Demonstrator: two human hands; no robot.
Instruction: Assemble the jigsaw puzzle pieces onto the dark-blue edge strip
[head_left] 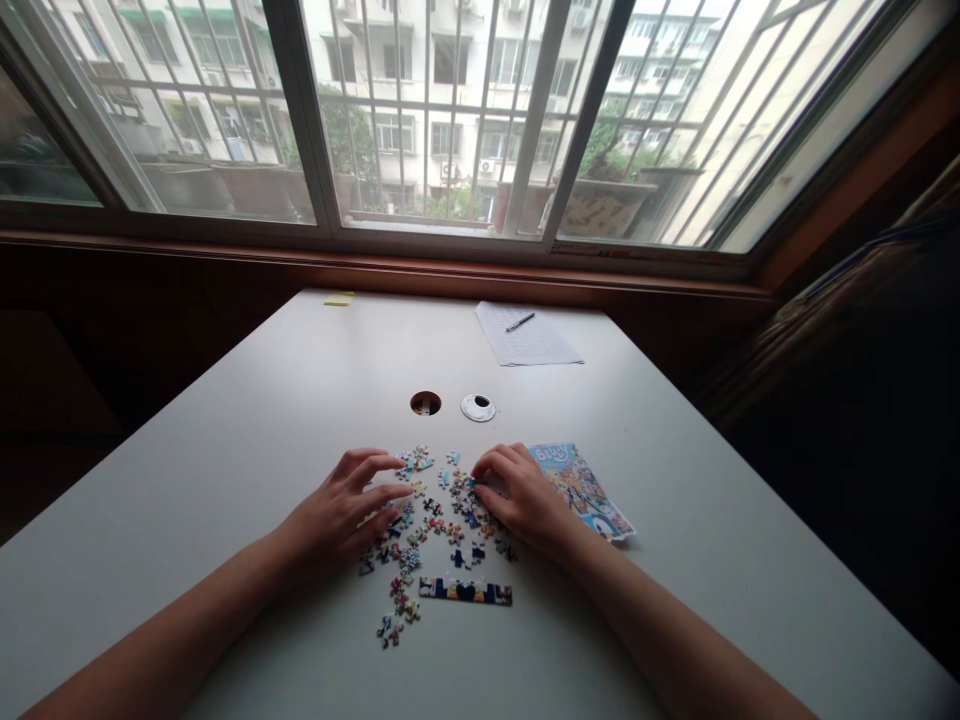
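Observation:
Loose jigsaw puzzle pieces (433, 507) are scattered on the white table between my two hands. My left hand (349, 505) hovers at the left edge of the pieces, its fingers spread and nothing held in them. On the other side my right hand (517, 492) is closed in a pinch, with a small bluish puzzle piece (472, 483) at its fingertips. Closer to me lies a joined strip of puzzle pieces (466, 591), dark with yellow parts. Partly behind my right hand rests a colourful picture sheet (581, 488) marked "Bluey".
A round cable hole (425, 403) opens in the white table (247, 450), with its loose cover (478, 407) beside it. Farther back are paper sheets (525, 345), a pen (520, 322) on them, and yellow sticky notes (339, 298). A barred window stands behind the table.

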